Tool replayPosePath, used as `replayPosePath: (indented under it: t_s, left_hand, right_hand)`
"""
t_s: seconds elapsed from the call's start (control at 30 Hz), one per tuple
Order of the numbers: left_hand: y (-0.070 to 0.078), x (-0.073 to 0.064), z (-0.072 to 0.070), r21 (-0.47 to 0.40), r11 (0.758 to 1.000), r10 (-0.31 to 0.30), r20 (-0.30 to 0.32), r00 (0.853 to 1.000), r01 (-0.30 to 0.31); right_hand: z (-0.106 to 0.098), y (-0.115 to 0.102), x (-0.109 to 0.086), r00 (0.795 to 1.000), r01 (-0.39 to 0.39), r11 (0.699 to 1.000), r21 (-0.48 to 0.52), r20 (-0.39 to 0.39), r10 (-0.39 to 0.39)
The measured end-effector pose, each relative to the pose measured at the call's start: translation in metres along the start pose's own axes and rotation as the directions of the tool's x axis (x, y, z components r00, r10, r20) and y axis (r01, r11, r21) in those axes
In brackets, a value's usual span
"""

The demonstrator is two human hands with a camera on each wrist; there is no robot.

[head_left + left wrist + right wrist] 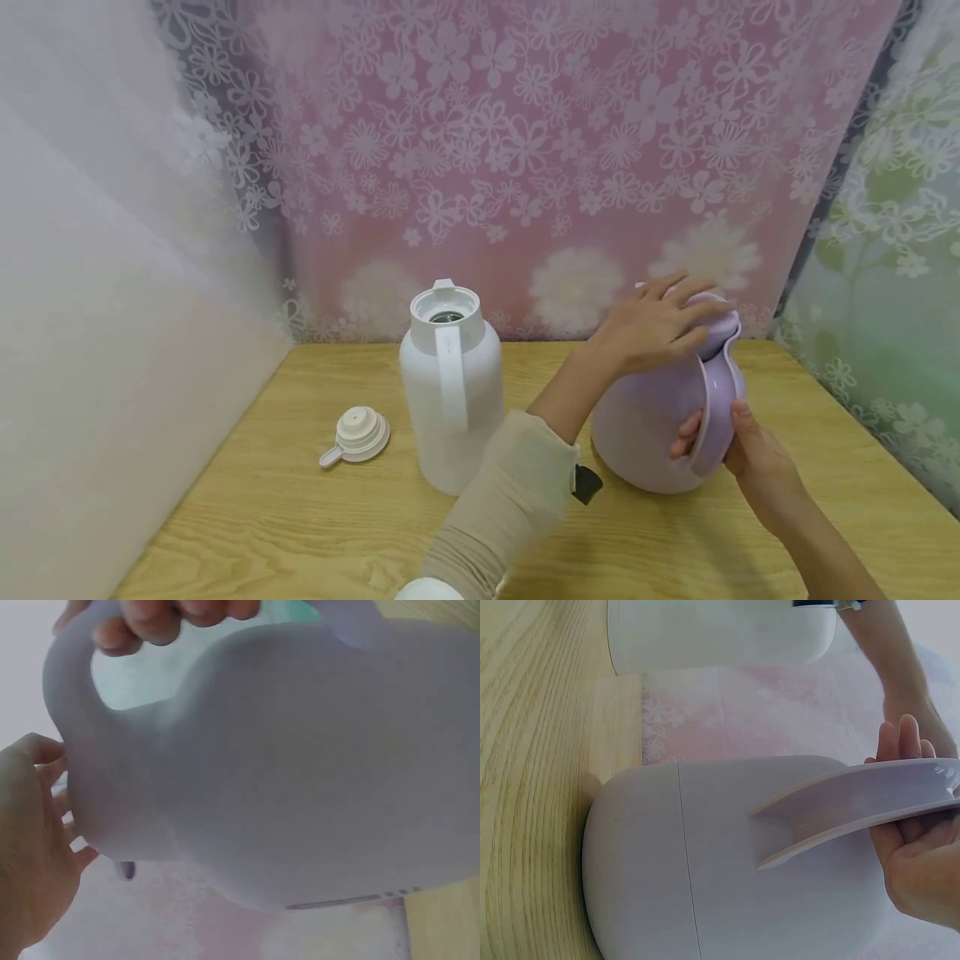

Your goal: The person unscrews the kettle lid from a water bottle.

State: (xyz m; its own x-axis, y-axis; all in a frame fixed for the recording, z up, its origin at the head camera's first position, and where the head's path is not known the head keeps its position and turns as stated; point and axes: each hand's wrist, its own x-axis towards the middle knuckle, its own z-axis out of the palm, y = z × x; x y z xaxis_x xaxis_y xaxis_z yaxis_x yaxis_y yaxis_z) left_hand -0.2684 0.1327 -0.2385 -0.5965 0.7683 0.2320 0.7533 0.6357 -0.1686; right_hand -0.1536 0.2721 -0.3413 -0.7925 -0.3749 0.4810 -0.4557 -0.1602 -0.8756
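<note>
On the right side of the table stands a pale purple thermos jug (648,425). My right hand (761,458) grips its handle (716,408), the fingers wrapped through the loop and the thumb on the outer side. Over the jug's top lies my left hand (660,325), its spread fingers resting on the purple lid (722,329). In the left wrist view, the left hand (37,840) touches the jug's top end with its fingertips. Most of the lid is hidden under that hand.
A white thermos jug (450,375) stands uncovered left of the purple one, its handle facing me. Further left, a white stopper (362,429) with a small tab lies on the wooden table (285,517). Floral curtains (480,150) hang behind and at the sides.
</note>
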Motion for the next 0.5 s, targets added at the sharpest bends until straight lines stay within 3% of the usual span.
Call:
replayPosePath:
  t_s: [0.1,0.23,0.37,0.5]
  left_hand:
    - [-0.003,-0.002,0.008,-0.014,0.997,0.076,-0.007,0.997,-0.076]
    - [-0.004,-0.003,0.012,-0.038,0.996,0.085,-0.032,0.996,-0.086]
    - [0.001,-0.004,0.009,-0.042,0.999,0.032,-0.039,0.999,-0.034]
    - [0.012,-0.002,0.003,-0.021,0.997,-0.075,-0.017,0.997,0.074]
  right_hand:
    - [0.000,0.000,-0.001,1.000,-0.030,0.999,-0.014,-0.008,0.030]
    - [0.000,0.001,0.000,0.999,-0.039,0.999,-0.016,-0.010,0.039]
    - [0.001,-0.001,0.000,0.999,-0.044,0.999,-0.026,-0.012,0.044]
    - [0.000,-0.001,0.000,0.999,-0.043,0.999,-0.016,-0.006,0.043]
